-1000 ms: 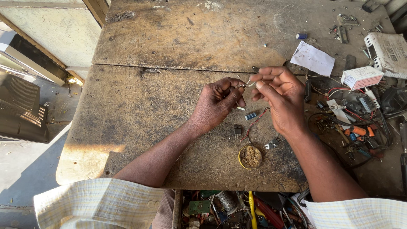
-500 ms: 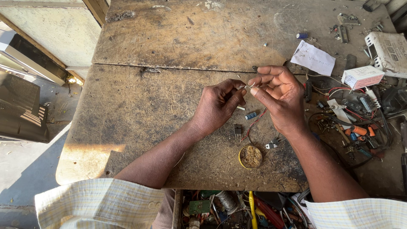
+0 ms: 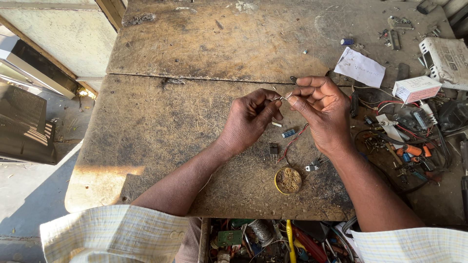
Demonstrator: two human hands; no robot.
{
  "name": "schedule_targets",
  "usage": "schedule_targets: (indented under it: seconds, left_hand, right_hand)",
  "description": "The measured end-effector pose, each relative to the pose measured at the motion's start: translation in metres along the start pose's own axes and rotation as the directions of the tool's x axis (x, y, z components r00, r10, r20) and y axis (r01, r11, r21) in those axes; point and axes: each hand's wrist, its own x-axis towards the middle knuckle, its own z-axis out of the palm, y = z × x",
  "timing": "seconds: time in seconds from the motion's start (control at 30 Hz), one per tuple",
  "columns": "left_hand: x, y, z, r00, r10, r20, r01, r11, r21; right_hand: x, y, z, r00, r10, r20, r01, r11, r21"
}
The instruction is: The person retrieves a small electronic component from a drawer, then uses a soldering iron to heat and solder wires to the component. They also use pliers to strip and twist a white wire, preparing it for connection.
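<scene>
Pale yellow checked sleeves [image 3: 114, 229], rolled above both bare forearms.

Round tin [image 3: 288, 180] on desk [image 3: 161, 126] near front edge, below both hands; transistor [image 3: 273, 149] just behind it; paper slip [image 3: 360, 67] and small box [image 3: 417, 89] right.

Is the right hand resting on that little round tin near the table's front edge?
Apart. The head view shows the right hand raised, pinching a thin wire with the left hand; bare wood lies between it and the round tin.
</scene>
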Motion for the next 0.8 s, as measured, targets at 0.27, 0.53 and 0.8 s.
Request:
schedule_targets:
  seconds: [0.27, 0.53, 0.8]
  left_hand:
    - [0.0002, -0.003, 0.0002, 1.0, 0.0, 0.002, 0.0, 1.0, 0.009]
    - [0.0004, -0.0001, -0.0008, 1.0, 0.013, 0.017, -0.014, 0.997, 0.071]
    - [0.0011, 0.0023, -0.001, 0.998, -0.06, 0.017, 0.06, 0.998, -0.018]
  right_hand:
    - [-0.0012, 0.0008, -0.0007, 0.997, -0.057, 0.047, 0.051, 0.993, 0.109]
    - [-0.0005, -0.0015, -0.0007, 0.999, -0.023, 0.037, 0.023, 1.0, 0.002]
    - [0.0003, -0.0015, 0.0, 1.0, 0.014, 0.018, -0.014, 1.0, 0.007]
